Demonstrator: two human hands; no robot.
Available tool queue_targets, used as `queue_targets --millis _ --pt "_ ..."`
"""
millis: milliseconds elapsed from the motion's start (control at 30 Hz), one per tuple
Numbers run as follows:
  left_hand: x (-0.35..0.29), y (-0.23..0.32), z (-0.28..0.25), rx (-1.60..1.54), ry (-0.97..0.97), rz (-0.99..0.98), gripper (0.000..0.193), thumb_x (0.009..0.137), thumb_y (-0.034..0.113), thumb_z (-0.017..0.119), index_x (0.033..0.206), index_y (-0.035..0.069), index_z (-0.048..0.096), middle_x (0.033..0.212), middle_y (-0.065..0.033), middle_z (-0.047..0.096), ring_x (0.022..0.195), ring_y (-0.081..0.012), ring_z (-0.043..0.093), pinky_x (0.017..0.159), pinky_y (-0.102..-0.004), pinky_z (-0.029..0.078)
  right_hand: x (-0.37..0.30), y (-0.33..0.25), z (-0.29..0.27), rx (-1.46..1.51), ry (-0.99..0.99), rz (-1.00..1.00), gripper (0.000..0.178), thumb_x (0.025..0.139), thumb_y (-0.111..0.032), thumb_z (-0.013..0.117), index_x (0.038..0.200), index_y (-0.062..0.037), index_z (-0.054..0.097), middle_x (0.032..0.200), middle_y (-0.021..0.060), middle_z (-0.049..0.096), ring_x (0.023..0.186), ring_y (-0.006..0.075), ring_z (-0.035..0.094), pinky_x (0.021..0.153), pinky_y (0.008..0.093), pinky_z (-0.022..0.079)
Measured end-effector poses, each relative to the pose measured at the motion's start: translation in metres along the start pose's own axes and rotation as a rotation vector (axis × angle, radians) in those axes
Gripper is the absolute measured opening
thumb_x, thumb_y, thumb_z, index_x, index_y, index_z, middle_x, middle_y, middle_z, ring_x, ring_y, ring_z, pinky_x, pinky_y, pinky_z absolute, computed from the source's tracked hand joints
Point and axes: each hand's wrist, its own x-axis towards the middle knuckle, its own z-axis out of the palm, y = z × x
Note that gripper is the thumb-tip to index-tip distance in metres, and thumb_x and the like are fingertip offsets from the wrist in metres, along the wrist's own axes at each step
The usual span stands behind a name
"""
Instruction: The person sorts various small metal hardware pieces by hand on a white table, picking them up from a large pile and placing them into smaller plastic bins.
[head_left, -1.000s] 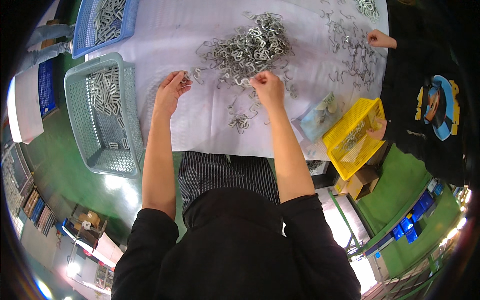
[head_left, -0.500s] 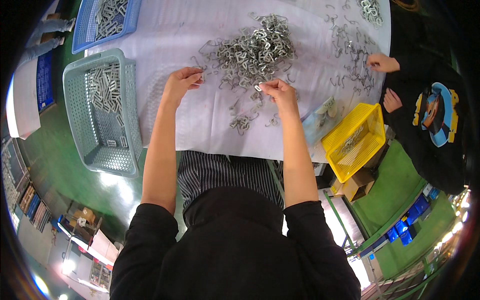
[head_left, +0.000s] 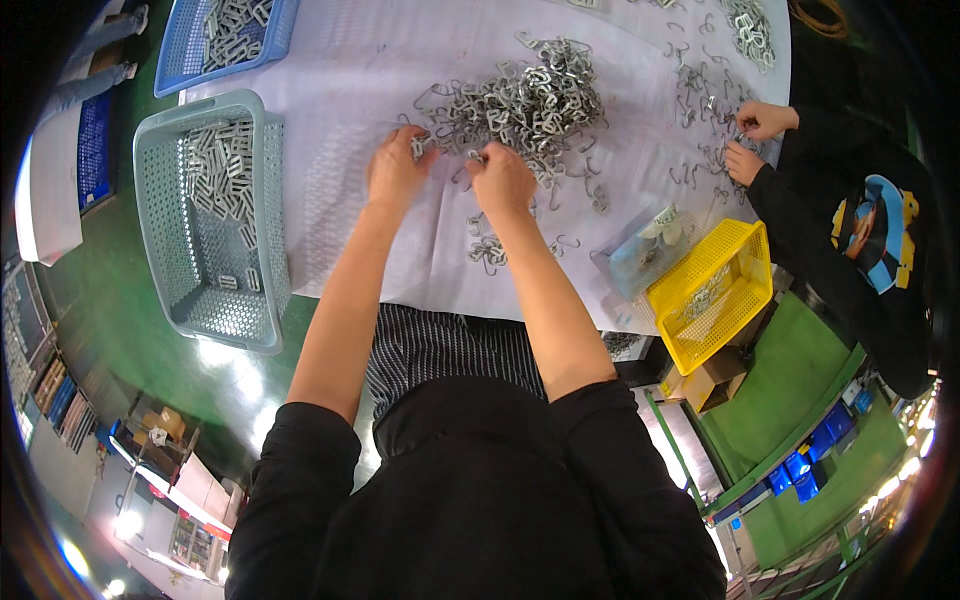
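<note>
a plain black top [head_left: 470, 520] covers the trunk, its left sleeve [head_left: 305, 455] and right sleeve [head_left: 620, 435] both loose and ending around the elbow, so that the forearms [head_left: 350, 285], the left hand [head_left: 396, 170] and the right hand [head_left: 503, 182] are bare. past the top's rounded black edge shows a dark garment [head_left: 450, 345] with thin, pale stripes running lengthwise (trousers or an apron, it is hard to tell which).

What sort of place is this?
Probably a factory or workshop: a heap of metal parts, a grey-green basket holding metal pieces, and a co-worker's hand near scattered hooks.
</note>
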Motion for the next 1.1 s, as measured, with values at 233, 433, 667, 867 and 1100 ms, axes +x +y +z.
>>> queue_targets --millis 233,433,667,867,1100 --pt "0.013 0.019 -0.03 -0.404 -0.54 -0.572 0.019 0.078 0.019 0.07 0.089 0.006 0.062 0.075 -0.0008 0.058 0.066 -0.0106 0.054 0.056 -0.0261 0.04 -0.009 0.06 -0.049 0.063 0.007 -0.009 0.025 0.075 -0.032 0.068 0.081 -0.007 0.07 0.074 0.0107 0.065 0.068 0.0252 0.063 0.061 0.0388 0.047" --pt "0.01 0.005 -0.064 -1.113 -0.5 -0.677 0.013 0.083 0.013 0.063 0.092 0.006 0.059 0.087 -0.0014 0.058 0.078 -0.0108 0.054 0.064 -0.0209 0.04 -0.011 0.071 -0.09 0.618 -0.378 0.261 0.022 0.079 -0.025 0.066 0.077 -0.0034 0.069 0.07 0.0049 0.064 0.064 0.0123 0.061 0.057 0.0248 0.045" --pt "0.004 -0.012 -0.07 -1.085 -0.436 -0.612 0.018 0.084 0.015 0.062 0.098 0.006 0.056 0.089 -0.0047 0.058 0.083 -0.0168 0.058 0.067 -0.0291 0.045 -0.003 0.041 -0.076 1.223 -0.669 0.313 0.026 0.073 -0.025 0.073 0.09 -0.0056 0.065 0.079 0.0015 0.064 0.066 0.0096 0.06 0.059 0.0231 0.045" --pt "-0.022 0.024 -0.008 0.096 -0.2 -0.27 0.02 0.077 0.015 0.066 0.095 0.007 0.061 0.08 -0.0088 0.06 0.069 -0.0202 0.059 0.063 -0.0334 0.046 0.006 -0.023 0.011 -0.007 0.038 0.065 0.024 0.073 -0.026 0.071 0.086 -0.006 0.065 0.076 0.0097 0.066 0.074 0.0292 0.064 0.061 0.0375 0.048" --pt "-0.026 0.003 -0.053 -0.632 -0.448 -0.504 0.013 0.077 0.012 0.065 0.084 0.005 0.057 0.074 -0.0033 0.057 0.064 -0.0156 0.056 0.059 -0.0281 0.043 0.013 0.018 -0.007 0.719 -0.458 0.148 0.02 0.072 -0.021 0.071 0.083 -0.007 0.061 0.078 0.0049 0.062 0.08 0.0219 0.064 0.067 0.0351 0.049"
